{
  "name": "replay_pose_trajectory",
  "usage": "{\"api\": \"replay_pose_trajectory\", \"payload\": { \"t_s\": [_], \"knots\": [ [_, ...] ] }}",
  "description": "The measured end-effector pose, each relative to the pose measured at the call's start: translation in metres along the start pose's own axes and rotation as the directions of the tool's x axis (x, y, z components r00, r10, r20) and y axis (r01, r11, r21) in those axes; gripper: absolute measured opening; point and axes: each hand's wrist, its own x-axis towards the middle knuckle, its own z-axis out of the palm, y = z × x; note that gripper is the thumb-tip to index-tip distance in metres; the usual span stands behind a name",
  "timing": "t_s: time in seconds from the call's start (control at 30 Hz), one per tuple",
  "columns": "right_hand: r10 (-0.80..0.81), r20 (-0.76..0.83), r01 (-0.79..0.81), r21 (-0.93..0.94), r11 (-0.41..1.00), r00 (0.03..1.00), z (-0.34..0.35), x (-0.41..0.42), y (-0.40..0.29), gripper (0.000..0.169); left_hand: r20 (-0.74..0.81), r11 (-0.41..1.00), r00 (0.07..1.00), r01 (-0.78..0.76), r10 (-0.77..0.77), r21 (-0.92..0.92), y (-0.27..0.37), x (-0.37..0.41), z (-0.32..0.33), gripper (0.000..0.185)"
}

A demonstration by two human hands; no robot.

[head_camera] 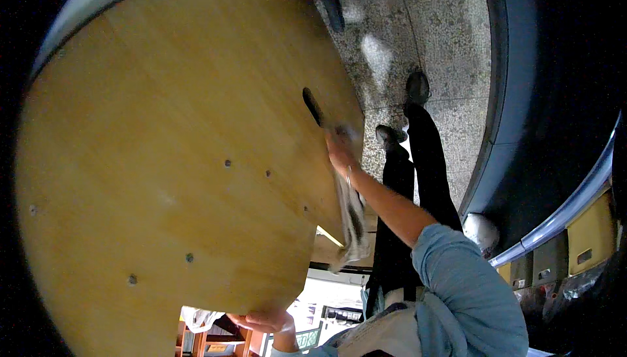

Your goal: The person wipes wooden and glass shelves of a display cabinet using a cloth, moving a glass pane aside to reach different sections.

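Observation:
A large yellowish-brown wooden panel fills the left of the view, standing before me with a slot near its right side and several small round holes or fasteners. My right hand is at the panel's right part, just below the slot. From it hangs a crumpled pale cloth with dark marks. Blur hides the fingertips of this hand. At the panel's lower edge, beside a notch, my left hand grips the board with its fingers along the edge.
Speckled floor runs beneath my dark trousers and shoes. A dark curved barrier borders it on the right. Yellow and grey bins stand behind a shiny rail, near a white rounded object. Orange-brown shelves show at the bottom.

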Motion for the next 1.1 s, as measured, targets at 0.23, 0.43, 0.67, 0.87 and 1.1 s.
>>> {"api": "replay_pose_trajectory", "payload": {
  "t_s": [0.23, 0.43, 0.67, 0.87, 1.1],
  "knots": [
    [-0.570, -0.107, 0.569, -0.040, 0.821, 0.815, -0.021, 0.113, -0.072, 0.046, 0.123, 0.745, 0.811, 0.576, -0.572, -0.336, 0.026, 0.022, -0.006, 0.071],
    [0.123, -0.008, -0.118, 0.237, 0.964, 0.992, 0.008, 0.040, 0.102, 0.049, 0.098, 0.681, 0.797, 0.567, -0.597, -0.463, 0.025, 0.015, -0.003, 0.066],
    [0.525, 0.395, -0.626, 0.676, 0.389, 0.753, 0.016, -0.083, 0.215, 0.049, 0.189, 0.375, 0.830, 0.424, -0.524, -0.824, 0.020, 0.017, 0.006, 0.047],
    [-0.133, 0.502, -0.187, 0.536, 0.823, 0.854, -0.099, -0.130, 0.150, 0.036, -0.095, 0.673, 0.939, 0.163, -0.329, -0.722, 0.010, 0.011, 0.014, 0.041],
    [-0.322, -0.140, 0.318, -0.050, 0.947, 0.936, -0.244, -0.309, 0.044, 0.045, -0.154, 0.532, 0.973, -0.041, -0.170, -0.846, 0.036, -0.082, -0.068, 0.044]
  ]
}}
